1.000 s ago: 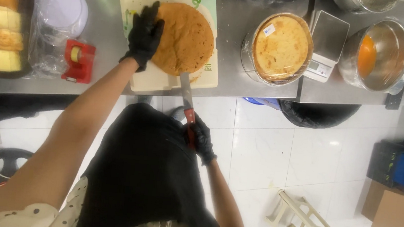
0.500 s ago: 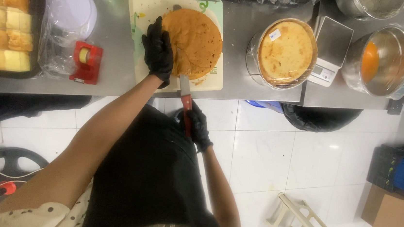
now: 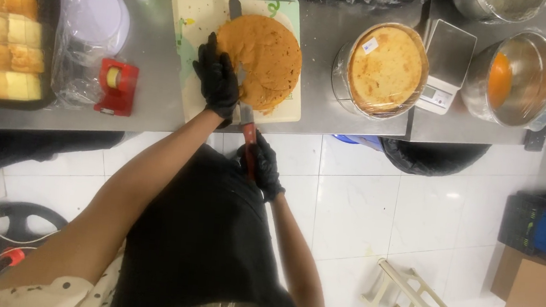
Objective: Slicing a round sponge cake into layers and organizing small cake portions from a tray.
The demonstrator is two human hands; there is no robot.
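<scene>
Left hand (image 3: 217, 81), black-gloved, fingers spread flat against the round sponge cake's (image 3: 261, 62) left side, on the cutting board (image 3: 192, 28) at the counter's (image 3: 319, 78) near edge. Right hand (image 3: 260, 164) closes around the knife's (image 3: 241, 98) red handle, blade through the cake.

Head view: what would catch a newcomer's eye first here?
The round brown cake on the pale cutting board at the counter's middle, with a long knife running through it. The left hand in a black glove steadies the cake; the gloved right hand grips the red handle below the counter edge.
</scene>
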